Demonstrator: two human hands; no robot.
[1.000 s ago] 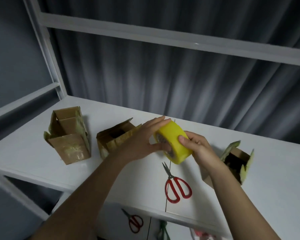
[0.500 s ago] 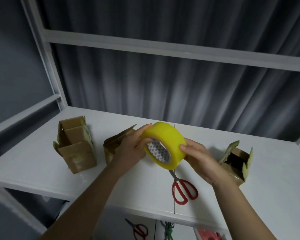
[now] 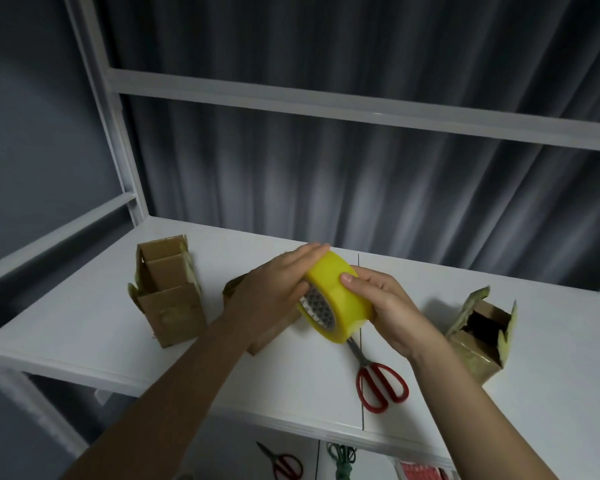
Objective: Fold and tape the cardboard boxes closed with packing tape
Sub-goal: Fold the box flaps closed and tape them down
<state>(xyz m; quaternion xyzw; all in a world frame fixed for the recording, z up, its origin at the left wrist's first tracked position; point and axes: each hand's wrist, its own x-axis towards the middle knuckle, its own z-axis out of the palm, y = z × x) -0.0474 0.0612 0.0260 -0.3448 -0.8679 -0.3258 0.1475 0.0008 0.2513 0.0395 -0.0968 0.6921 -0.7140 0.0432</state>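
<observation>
A yellow roll of packing tape (image 3: 340, 299) is held above the white shelf (image 3: 84, 327) between both hands. My left hand (image 3: 274, 292) lies along its left side with fingers stretched over the top rim. My right hand (image 3: 385, 306) grips its right side, thumb on the outer band. Three small cardboard boxes with open flaps stand on the shelf: one at the left (image 3: 168, 292), one mostly hidden behind my left hand (image 3: 267, 334), one at the right (image 3: 478, 330).
Red-handled scissors (image 3: 378, 379) lie on the shelf under the roll. On a lower level lie more scissors (image 3: 284, 465) and green-handled ones (image 3: 342, 455). White frame posts and a crossbar rise behind; a dark curtain hangs beyond.
The roll has been turned in my hands: its open core, which faced me half a second ago, now points down-left and the outer band faces up. The camera moved closer.
</observation>
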